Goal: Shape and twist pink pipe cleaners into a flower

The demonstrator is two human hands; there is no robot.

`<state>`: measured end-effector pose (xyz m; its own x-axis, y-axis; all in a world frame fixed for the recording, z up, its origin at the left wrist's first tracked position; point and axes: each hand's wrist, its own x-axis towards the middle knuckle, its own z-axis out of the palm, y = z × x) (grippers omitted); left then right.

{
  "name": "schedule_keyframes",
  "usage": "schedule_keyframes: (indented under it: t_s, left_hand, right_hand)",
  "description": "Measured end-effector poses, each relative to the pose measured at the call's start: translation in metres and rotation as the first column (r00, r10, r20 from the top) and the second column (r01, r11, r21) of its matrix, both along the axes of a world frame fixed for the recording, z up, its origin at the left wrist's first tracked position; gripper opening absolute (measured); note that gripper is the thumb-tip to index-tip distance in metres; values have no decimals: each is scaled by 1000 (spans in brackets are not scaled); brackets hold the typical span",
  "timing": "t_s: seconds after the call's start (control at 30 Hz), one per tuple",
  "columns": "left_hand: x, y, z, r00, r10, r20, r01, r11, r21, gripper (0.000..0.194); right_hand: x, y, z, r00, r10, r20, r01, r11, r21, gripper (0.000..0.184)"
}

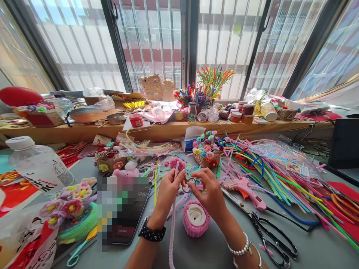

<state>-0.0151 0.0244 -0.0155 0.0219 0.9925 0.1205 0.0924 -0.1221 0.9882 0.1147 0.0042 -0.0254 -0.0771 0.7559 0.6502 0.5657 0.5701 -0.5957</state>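
Observation:
My left hand [171, 186] is closed on a long pale pink pipe cleaner [172, 231] that hangs down toward the table's front edge. Just above its fingers shows a fuzzy pink pipe-cleaner flower [177, 163]. My right hand [209, 194] meets it at the fingertips, its thumb and fingers around the ring handles of what look like small scissors [192, 181]. The blades are hidden by the fingers. Below the hands stands a round pink fuzzy pot [196, 220] with a white rolled filling.
Large black-handled scissors [269, 235] and a pink glue gun [248, 190] lie right. Loose pipe cleaners [283, 179] spread behind them. A phone [129, 216], a green flower basket [77, 220] and a water bottle [36, 164] are left. A flower basket [207, 153] stands behind my hands.

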Motion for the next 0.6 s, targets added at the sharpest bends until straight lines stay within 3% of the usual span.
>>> schedule_keyframes:
  t_s: [0.1,0.3,0.47,0.6]
  left_hand:
    - [0,-1,1,1000,27,-1,-27,1000,6,32]
    - [5,-1,-3,999,-11,31,12,1000,-19,33]
    - [12,-3,-4,994,-10,113,7,1000,25,32]
    - [15,-10,1,992,54,112,-63,995,80,30]
  right_hand:
    - [1,0,-4,998,-44,50,43,999,17,9]
    - [-3,4,-11,996,0,87,6,998,-65,3]
    - [-1,7,-12,990,-37,-138,9,980,-198,18]
    - [2,10,-13,945,0,-328,-107,945,-308,31]
